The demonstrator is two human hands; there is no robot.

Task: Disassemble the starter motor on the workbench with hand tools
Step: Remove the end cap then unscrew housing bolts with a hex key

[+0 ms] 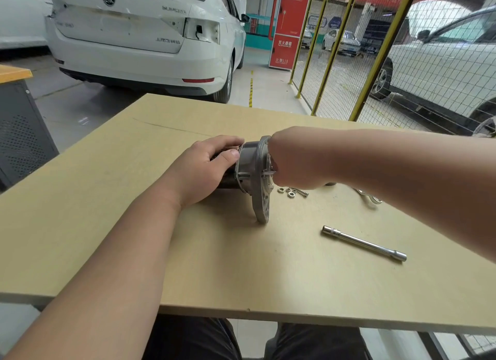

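- We see the starter motor (249, 158) lying on its side near the middle of the counter (241, 265), its round flange (261, 201) standing on edge.
- Our left hand (212, 166) grips the dark motor body, steadying it.
- Our right hand (292, 161) reaches to the flange's far face. Its fingers are hidden, so we cannot tell whether they hold anything.
- Loose nuts and a bolt (292, 192) lie just beside the flange, and an extension bar (363, 243) lies nearer us.
- We judge the end housing is being freed; next calls for drawing out the remaining fasteners and pulling the flange straight off.
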